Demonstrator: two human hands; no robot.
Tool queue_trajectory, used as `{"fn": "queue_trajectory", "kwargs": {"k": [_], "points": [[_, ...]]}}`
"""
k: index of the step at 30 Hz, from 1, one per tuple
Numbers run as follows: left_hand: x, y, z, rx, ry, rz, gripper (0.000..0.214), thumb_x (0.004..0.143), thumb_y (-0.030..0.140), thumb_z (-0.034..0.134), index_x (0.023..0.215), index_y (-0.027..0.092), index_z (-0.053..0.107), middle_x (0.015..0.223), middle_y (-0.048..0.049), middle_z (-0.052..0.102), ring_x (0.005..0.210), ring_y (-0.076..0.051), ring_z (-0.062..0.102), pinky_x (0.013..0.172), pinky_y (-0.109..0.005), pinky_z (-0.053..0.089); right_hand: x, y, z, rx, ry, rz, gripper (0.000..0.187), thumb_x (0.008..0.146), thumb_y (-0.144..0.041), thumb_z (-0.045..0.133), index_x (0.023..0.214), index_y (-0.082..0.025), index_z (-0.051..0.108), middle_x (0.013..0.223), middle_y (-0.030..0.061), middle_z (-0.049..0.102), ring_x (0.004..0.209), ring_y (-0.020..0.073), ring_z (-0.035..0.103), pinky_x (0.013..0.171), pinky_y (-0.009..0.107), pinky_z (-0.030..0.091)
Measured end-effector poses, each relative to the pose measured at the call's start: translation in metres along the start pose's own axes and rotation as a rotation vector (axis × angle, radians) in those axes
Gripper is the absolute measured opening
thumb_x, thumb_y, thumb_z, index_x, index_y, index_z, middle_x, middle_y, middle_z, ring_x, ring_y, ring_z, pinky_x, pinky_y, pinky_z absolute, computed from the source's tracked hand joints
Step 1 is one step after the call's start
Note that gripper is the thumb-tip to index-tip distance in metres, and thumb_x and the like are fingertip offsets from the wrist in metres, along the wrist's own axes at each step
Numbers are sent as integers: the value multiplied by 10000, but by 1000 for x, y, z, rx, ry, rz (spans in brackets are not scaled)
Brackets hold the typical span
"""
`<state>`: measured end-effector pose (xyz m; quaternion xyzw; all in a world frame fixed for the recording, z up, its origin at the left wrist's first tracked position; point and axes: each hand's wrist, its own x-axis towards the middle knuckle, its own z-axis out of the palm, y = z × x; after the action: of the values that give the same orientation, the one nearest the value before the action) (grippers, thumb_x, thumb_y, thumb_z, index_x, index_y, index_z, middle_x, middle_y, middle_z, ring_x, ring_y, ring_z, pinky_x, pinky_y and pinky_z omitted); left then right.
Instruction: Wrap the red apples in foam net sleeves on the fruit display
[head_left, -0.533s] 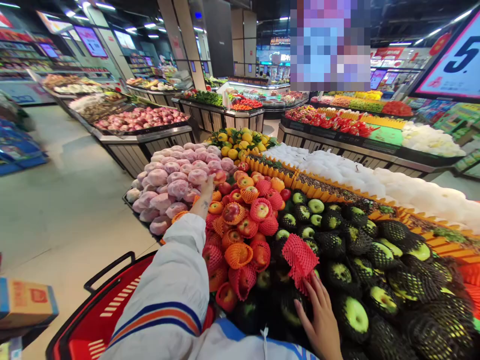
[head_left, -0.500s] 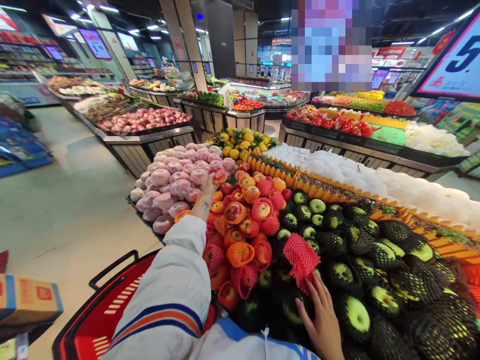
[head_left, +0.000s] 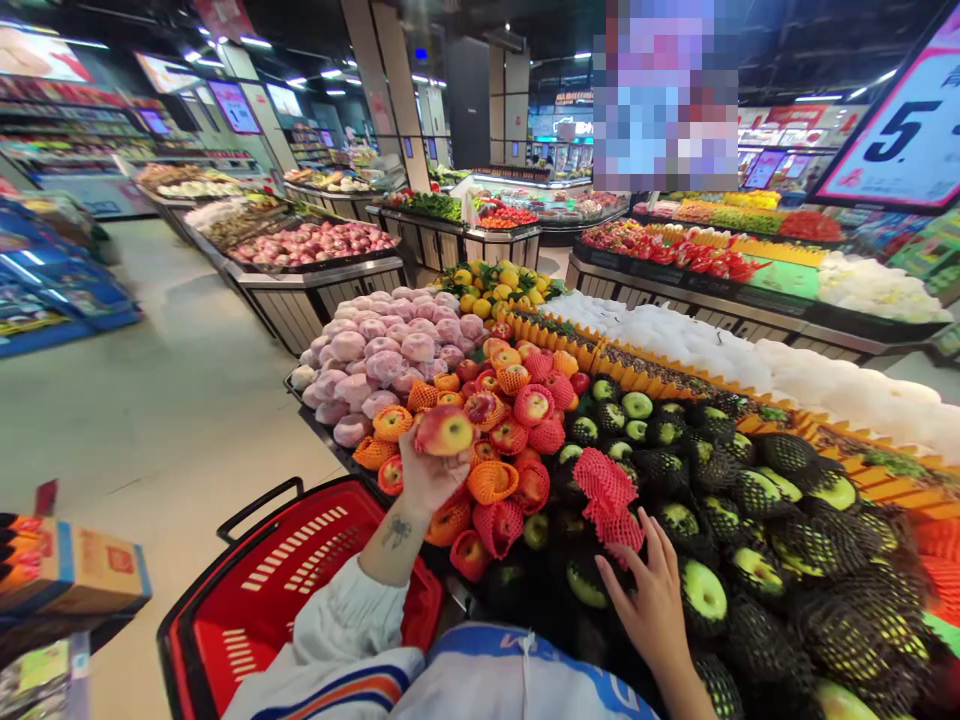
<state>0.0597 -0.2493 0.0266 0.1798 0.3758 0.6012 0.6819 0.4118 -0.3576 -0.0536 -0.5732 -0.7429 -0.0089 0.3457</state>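
Note:
My left hand is raised above the fruit stand with its fingers closed around a bare red-yellow apple. Below it lie red apples in orange and red foam nets. My right hand rests with fingers spread on the pile of green apples in black nets, its fingertips touching a loose red foam net. A red shopping basket stands at my left side, under my left forearm.
Pink-wrapped fruit is piled at the stand's far left, yellow citrus behind it, white-wrapped fruit to the right. More produce stands line the aisle. A cardboard box sits at lower left. A price sign hangs upper right.
My left hand pulled back from the far pink-wrapped fruit toward me, now holding a bare apple. My right hand stayed by the red net. The view shifted slightly.

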Motion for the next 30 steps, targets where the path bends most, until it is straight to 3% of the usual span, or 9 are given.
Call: {"fn": "queue_trajectory", "kwargs": {"k": [3,8,12,15,17,20,23,27,30], "points": [[-22,-36,6,-168,-128,-158,618,787,710,604,1071,169,691,988,-147,753,593,-163,596,437,-234,393,11,1,-1,-19,-50,-65,262,983,-435,624,964,-212,761,1672,131,360,1496,426,371,1107,633,459],[-39,-87,25,-163,-329,-311,622,718,680,728,1082,177,707,966,-122,769,710,-216,679,534,-244,429,21,7,1,-28,-100,-116,390,988,-498,603,1218,-203,712,1305,131,734,1329,392,571,1017,594,514],[-45,-117,34,-38,-545,-325,754,747,743,697,1152,107,700,1059,-202,759,698,-221,681,517,-238,340,22,6,-14,58,45,-94,284,1000,-400,605,1175,-211,726,1174,115,777,1168,322,676,1007,532,528],[-50,-132,36,10,-624,-337,802,718,759,739,1180,105,695,1100,-209,748,694,-199,682,521,-239,333,21,8,-28,66,207,-95,153,985,-297,625,1061,-227,738,1026,82,796,1019,281,724,942,485,557],[-52,-138,38,33,-648,-360,789,707,730,769,1181,104,695,1095,-210,749,690,-198,689,523,-238,334,19,10,-35,51,249,-77,117,975,-288,641,1013,-222,731,977,79,785,963,274,721,898,468,572],[-54,-144,41,59,-622,-383,727,720,705,761,1117,98,713,1037,-203,764,678,-206,695,534,-240,343,17,11,-38,35,200,-9,211,966,-371,652,1078,-207,722,1098,129,745,1022,304,687,902,509,582],[-55,-146,44,83,-611,-398,699,740,695,733,1103,98,715,1036,-201,770,664,-205,689,546,-248,346,17,4,-35,47,95,-6,244,966,-378,646,1137,-227,730,1350,168,640,1258,355,594,1029,594,533],[-57,-145,48,113,-632,-388,664,749,675,729,1087,105,711,983,-182,775,627,-200,686,522,-249,324,28,-7,-23,93,-38,-68,264,961,-282,648,1208,-274,741,1660,119,344,1522,401,330,1165,648,408],[-59,-142,52,142,-679,-375,672,738,670,742,1082,94,705,970,-188,772,617,-198,689,505,-248,312,45,-4,-5,117,-78,-51,356,932,-270,679,1285,-284,720,1725,109,205,1567,447,212,1180,680,360]]}}
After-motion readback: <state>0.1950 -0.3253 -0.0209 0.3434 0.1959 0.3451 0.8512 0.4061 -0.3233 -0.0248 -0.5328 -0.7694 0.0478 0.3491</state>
